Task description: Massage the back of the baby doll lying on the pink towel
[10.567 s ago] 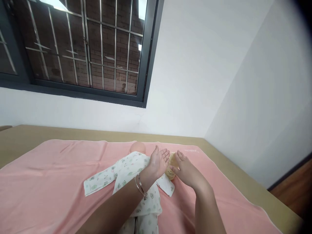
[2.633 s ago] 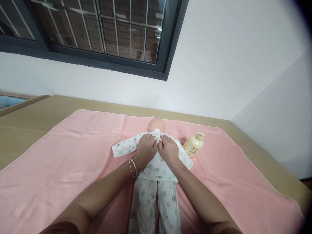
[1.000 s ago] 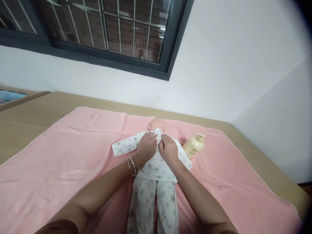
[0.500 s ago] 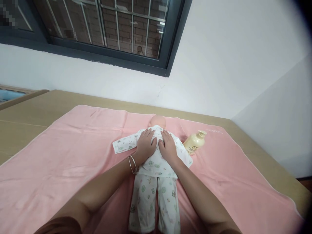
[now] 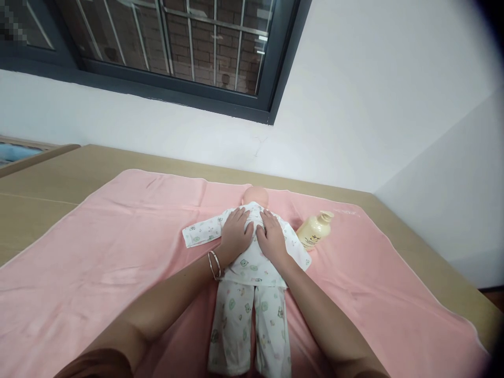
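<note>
A baby doll (image 5: 255, 196) in a white printed top (image 5: 252, 270) and matching trousers (image 5: 232, 325) lies stretched out, its head toward the wall. It appears to be face down, with no face showing. Flat on the left side of its upper back rests my left hand (image 5: 236, 231), fingers extended. My right hand (image 5: 271, 236) lies the same way on the right side, a narrow strip of cloth between the two thumbs. Two bangles (image 5: 214, 265) circle my left wrist. The doll's left-hand sleeve (image 5: 202, 232) spreads outward on the cloth.
Under the doll a pink blanket (image 5: 118, 252) covers much of the wooden table (image 5: 102, 163). A pale yellow pump bottle (image 5: 315, 230) leans or lies by the right sleeve. Beyond the table's far edge rise a white wall (image 5: 334, 105) and a dark-framed window (image 5: 236, 102).
</note>
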Action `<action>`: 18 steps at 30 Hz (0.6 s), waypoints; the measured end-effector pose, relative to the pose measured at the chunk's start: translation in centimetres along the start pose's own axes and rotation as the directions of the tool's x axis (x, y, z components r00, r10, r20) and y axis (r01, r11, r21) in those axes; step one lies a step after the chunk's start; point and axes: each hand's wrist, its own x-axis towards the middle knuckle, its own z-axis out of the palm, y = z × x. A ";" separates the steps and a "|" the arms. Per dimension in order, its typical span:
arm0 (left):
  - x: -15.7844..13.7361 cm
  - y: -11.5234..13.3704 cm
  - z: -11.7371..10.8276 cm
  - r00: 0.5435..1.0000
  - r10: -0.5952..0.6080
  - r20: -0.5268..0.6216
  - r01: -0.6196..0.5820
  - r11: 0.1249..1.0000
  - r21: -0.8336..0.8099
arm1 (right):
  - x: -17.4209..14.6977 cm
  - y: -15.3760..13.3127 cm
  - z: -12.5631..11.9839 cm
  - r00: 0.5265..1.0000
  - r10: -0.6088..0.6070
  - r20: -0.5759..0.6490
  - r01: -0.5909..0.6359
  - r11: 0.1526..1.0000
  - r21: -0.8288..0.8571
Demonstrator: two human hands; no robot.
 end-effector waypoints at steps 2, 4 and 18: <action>0.0 0.0 0.0 1.000 0.003 -0.001 -0.003 1.000 -0.003 | 0.0 0.0 -0.1 1.000 0.002 0.001 -0.002 1.000 -0.008; 0.0 0.0 0.0 1.000 0.006 0.000 -0.006 1.000 -0.004 | 0.0 -0.2 -0.2 1.000 -0.002 0.006 0.002 0.999 -0.040; -0.1 -0.4 0.3 0.998 -0.035 0.057 0.033 0.999 0.035 | -0.3 -1.3 -0.7 1.000 0.013 -0.006 -0.014 0.974 -0.224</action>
